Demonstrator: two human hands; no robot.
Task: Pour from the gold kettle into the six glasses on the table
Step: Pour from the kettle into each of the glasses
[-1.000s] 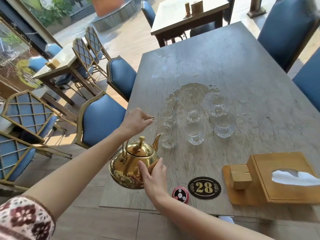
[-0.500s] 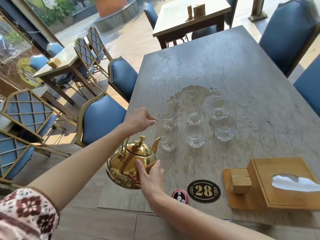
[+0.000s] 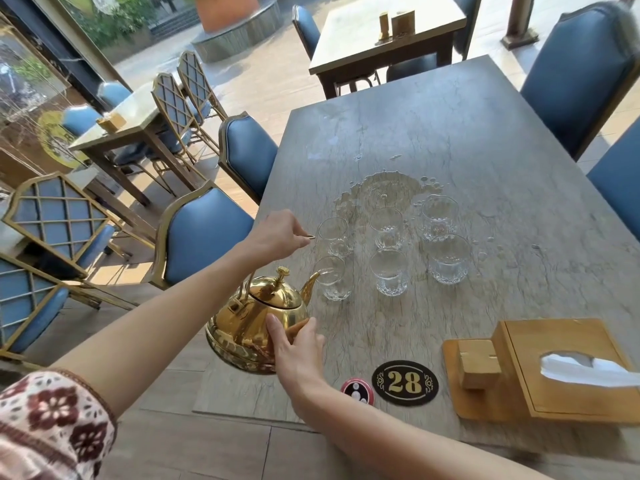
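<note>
The gold kettle [image 3: 256, 323] hangs tilted over the near left corner of the grey table [image 3: 485, 140]. Its spout tip rests at the rim of the near-left glass [image 3: 334, 284]. My left hand [image 3: 277, 233] is shut on the kettle's thin raised handle, above the kettle. My right hand [image 3: 298, 348] presses flat against the kettle's lower right side. Several clear glasses stand in two rows: the far-left glass [image 3: 334, 235], the middle pair [image 3: 388, 251], the right pair [image 3: 443, 237]. How full they are is hard to tell.
A water puddle [image 3: 384, 187] lies just behind the glasses. A black "28" plaque [image 3: 405, 382] and a red call button [image 3: 357, 391] sit near the front edge. A wooden tissue box on a tray [image 3: 561, 368] is at the front right. Blue chairs [image 3: 207, 233] line both table sides.
The kettle has tilted further forward, its spout now reaching the near-left glass's rim. Both hands stay on the kettle.
</note>
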